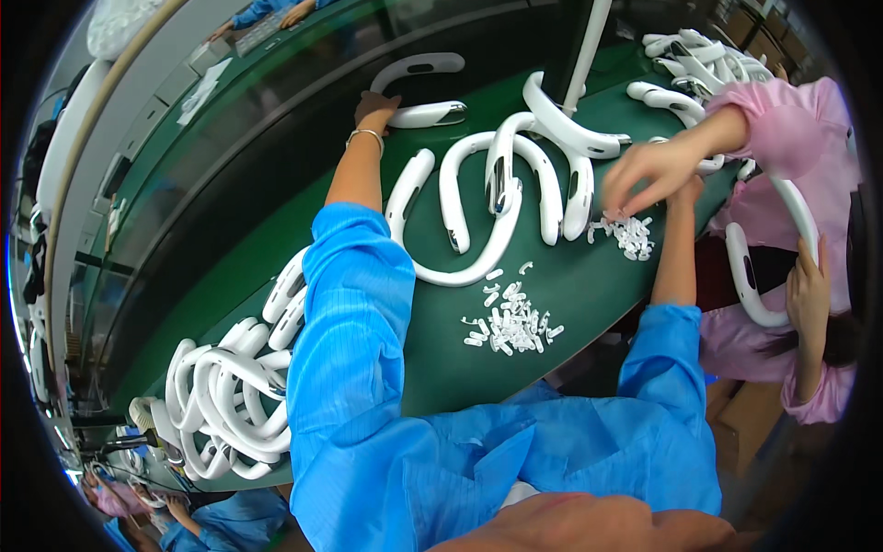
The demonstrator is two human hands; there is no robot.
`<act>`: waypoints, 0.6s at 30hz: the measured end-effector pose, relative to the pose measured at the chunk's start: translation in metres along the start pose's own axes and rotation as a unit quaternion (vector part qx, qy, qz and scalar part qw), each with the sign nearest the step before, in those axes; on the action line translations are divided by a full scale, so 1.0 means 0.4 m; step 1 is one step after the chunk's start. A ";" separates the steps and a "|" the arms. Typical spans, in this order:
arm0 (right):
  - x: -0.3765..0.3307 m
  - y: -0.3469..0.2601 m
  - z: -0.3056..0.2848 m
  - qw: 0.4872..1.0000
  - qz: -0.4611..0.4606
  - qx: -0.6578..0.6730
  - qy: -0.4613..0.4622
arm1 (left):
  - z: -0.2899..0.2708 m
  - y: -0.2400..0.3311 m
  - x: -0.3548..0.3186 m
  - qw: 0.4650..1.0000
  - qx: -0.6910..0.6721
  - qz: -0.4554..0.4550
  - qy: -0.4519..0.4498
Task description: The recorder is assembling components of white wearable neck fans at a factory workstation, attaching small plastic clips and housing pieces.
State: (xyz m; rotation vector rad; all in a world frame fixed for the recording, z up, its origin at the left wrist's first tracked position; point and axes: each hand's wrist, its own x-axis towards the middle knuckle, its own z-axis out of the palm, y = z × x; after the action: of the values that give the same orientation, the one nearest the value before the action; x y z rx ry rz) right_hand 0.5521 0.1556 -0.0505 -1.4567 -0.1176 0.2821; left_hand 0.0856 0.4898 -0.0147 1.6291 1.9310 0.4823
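My left hand point(376, 112) reaches to the far side of the green table, its fingers around the bend of a white U-shaped plastic band point(425, 64) with dark oval inserts. My right hand point(686, 192) is at the table's right edge, near a small heap of white plastic pieces point(633, 239). A co-worker's hand point(644, 175) passes in front of it, so its fingers are mostly hidden. Between my arms lie several more white U-shaped bands point(460, 274), some overlapping. Nearer me is a second heap of small white plastic pieces point(515, 327).
A tangled pile of white bands point(230, 386) lies left of my left arm; another pile point(704, 60) sits far right. A pale post point(589, 55) rises behind the table. The pink-sleeved co-worker at right holds a white band point(747, 281). Another person's hands show across the table.
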 end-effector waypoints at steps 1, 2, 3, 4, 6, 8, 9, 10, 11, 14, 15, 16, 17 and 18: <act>-0.005 0.031 -0.041 0.999 -0.022 0.034 -0.020 | 0.028 0.012 0.027 1.000 0.003 0.007 -0.011; -0.014 0.069 -0.066 0.996 -0.040 0.066 -0.049 | 0.056 0.000 0.080 0.999 -0.037 0.005 -0.030; -0.052 0.067 -0.078 0.996 -0.036 0.059 -0.047 | 0.075 -0.022 0.112 0.996 -0.077 -0.001 -0.049; -0.113 0.053 -0.103 0.993 -0.088 0.008 -0.080 | 0.065 -0.013 0.083 0.989 -0.130 -0.005 -0.077; -0.173 0.053 -0.168 0.976 -0.154 -0.125 -0.090 | 0.020 0.021 0.016 0.958 -0.253 -0.070 -0.115; -0.290 0.028 -0.190 0.945 -0.250 -0.188 -0.089 | -0.037 -0.014 0.005 0.913 -0.365 -0.079 -0.161; -0.366 0.011 -0.201 0.949 -0.214 -0.202 -0.116 | -0.062 -0.057 0.022 0.908 -0.376 -0.024 -0.185; -0.446 -0.002 -0.209 0.950 -0.179 -0.213 -0.141 | -0.082 -0.089 0.031 0.899 -0.384 0.034 -0.207; -0.530 -0.007 -0.220 0.941 -0.154 -0.235 -0.189 | -0.107 -0.054 -0.032 0.824 -0.532 -0.078 -0.181; -0.736 -0.021 -0.221 0.819 -0.285 -0.285 -0.407 | -0.236 -0.091 -0.120 0.773 -0.605 -0.084 -0.172; -0.782 -0.035 -0.225 0.792 -0.302 -0.290 -0.445 | -0.277 -0.071 -0.201 0.774 -0.609 -0.093 -0.149; -0.811 -0.046 -0.228 0.760 -0.322 -0.290 -0.485 | -0.315 -0.074 -0.273 0.758 -0.633 -0.083 -0.132; -0.822 -0.040 -0.241 0.738 -0.326 -0.335 -0.487 | -0.322 -0.065 -0.316 0.756 -0.635 -0.081 -0.138; -0.832 -0.033 -0.250 0.738 -0.330 -0.334 -0.486 | -0.339 -0.074 -0.360 0.754 -0.638 -0.080 -0.135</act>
State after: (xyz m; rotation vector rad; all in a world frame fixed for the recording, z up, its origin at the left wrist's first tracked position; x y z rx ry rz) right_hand 0.2586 -0.0281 -0.0184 -1.7053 -1.7153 0.4063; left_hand -0.0070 0.3547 0.0998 0.5457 0.9737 1.0888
